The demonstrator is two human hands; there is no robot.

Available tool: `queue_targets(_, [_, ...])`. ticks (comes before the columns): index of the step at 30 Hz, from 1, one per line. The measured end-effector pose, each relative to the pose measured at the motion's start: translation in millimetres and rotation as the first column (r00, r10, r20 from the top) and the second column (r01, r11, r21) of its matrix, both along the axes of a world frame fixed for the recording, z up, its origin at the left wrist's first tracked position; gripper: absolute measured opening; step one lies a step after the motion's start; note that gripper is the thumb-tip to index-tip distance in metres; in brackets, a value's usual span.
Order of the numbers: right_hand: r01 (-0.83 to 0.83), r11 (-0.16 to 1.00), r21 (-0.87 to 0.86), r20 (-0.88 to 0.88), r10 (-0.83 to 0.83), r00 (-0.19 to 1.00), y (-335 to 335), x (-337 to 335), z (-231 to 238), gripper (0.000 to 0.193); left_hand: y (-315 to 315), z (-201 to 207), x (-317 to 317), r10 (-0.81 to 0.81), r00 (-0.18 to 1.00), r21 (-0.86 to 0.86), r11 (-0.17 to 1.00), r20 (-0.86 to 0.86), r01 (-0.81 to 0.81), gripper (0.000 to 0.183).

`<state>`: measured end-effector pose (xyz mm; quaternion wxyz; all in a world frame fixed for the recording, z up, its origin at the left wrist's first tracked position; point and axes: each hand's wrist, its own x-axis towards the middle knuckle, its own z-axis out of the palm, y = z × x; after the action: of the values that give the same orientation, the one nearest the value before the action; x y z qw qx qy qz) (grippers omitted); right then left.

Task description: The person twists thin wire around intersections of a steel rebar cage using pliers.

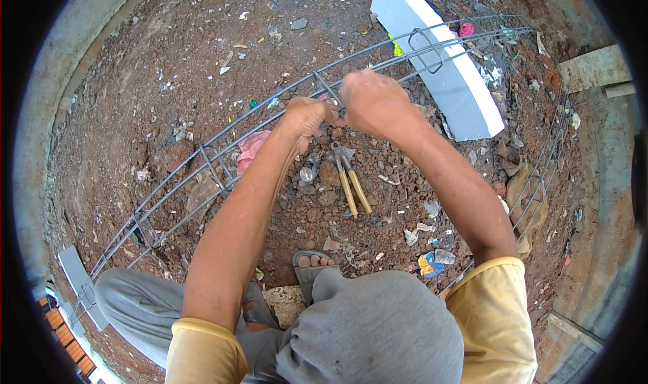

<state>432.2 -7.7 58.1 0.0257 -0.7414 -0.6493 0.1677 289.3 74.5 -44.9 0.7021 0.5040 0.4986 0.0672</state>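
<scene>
A long rebar cage of thin steel bars with bent stirrups runs from lower left to upper right in front of me. Both hands meet at its near side, beside one stirrup. My left hand is closed, with the fingertips pinched together against the near bar. Close by on the right, my right hand is curled into a fist. Whatever lies between the fingers is hidden. Below the hands, pincers with yellowish handles lie on the soil, their jaws pointing away from me.
A pale slab lies under the cage's far right part, and a grey slab under its left end. Pink cloth and litter are scattered over rubbly soil. More rebar lies at right, near boards and a wall.
</scene>
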Motion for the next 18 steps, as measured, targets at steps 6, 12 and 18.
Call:
queue_targets(6, [0.367, 0.913, 0.179, -0.41, -0.27, 0.871, -56.1, 4.9, -59.0, 0.016, -12.0, 7.5, 17.7, 0.09, 0.996, -0.05, 0.995, 0.013, -0.089, 0.032])
queue_targets(12, [0.669, 0.739, -0.076, -0.873, -0.374, 0.314, -63.5, 11.6, -111.8, 0.014, -18.4, 13.7, 30.0, 0.166, 0.986, -0.056, 0.984, -0.018, -0.167, 0.023])
queue_targets(18, [0.546, 0.762, -0.35, -0.811, -0.538, 0.231, -33.6, 47.0, -112.5, 0.013, -19.7, -0.4, 30.4, 0.207, 0.978, -0.031, 0.978, 0.018, -0.207, 0.019])
